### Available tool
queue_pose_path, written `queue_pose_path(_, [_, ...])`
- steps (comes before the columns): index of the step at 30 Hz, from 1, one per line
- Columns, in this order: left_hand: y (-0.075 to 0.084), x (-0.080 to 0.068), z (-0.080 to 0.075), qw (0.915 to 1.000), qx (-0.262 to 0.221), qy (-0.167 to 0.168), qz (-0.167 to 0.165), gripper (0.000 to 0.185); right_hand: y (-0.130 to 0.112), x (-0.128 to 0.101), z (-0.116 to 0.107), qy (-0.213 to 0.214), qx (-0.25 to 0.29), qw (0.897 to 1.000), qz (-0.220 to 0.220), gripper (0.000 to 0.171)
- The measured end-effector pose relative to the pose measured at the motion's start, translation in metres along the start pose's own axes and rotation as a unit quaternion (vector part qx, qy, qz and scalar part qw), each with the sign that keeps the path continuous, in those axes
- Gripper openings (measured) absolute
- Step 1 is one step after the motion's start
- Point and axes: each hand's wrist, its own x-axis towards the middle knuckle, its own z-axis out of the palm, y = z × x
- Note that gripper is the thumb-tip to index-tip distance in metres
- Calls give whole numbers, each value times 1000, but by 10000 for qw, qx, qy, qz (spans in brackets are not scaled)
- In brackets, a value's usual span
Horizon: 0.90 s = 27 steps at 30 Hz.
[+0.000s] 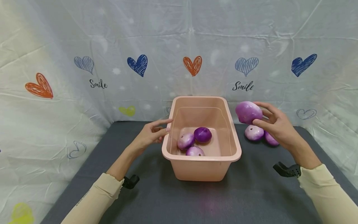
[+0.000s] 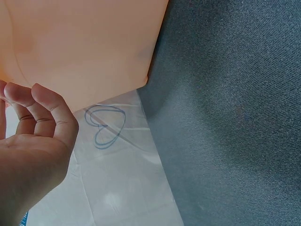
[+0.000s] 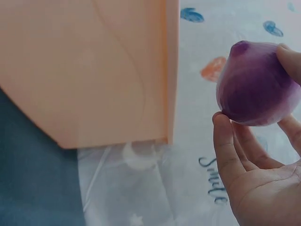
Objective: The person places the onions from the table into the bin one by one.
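A pink plastic tub [image 1: 233, 144] stands on the dark grey table, and three purple onions [image 1: 202, 134] lie in it. My right hand [image 1: 272, 123] holds another purple onion [image 1: 247, 111] in its fingertips, in the air just right of the tub's far corner. The right wrist view shows that onion [image 3: 256, 84] pinched beside the tub's outer wall [image 3: 94, 70]. My left hand [image 1: 153, 133] rests against the tub's left rim with fingers nearly straight, holding nothing. In the left wrist view its fingers [image 2: 42, 110] sit beside the tub wall [image 2: 84, 42].
Two more purple onions [image 1: 254, 132] lie on the table right of the tub, behind my right hand. A white cloth backdrop [image 1: 179, 46] printed with hearts and "Smile" closes off the back and sides. Dark grey table [image 1: 195, 199] stretches in front of the tub.
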Motion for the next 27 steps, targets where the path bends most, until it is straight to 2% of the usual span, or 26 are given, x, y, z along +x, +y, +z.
queue_pose_path(4, [-1, 0, 0, 10000, -1, 7, -20, 49, -3, 8, 8, -110, -148, 9997, -152, 58])
queue_pose_path(8, [-1, 0, -1, 10000, -9, -4, -39, 49, -5, 17, 14, -364, 165, 9984, -402, 58])
queue_pose_path(11, [-1, 1, 0, 10000, -18, -16, -21, 49, -7, 23, 19, -451, 185, 9976, -495, 58])
queue_pose_path(16, [-1, 1, -1, 10000, -4, -12, -16, 49, -11, 31, 28, -561, -2, 9971, -524, 58])
queue_pose_path(27, [0, 0, 0, 10000, 26, -1, -45, 49, -11, 35, 37, -938, -4, 9944, -480, 60])
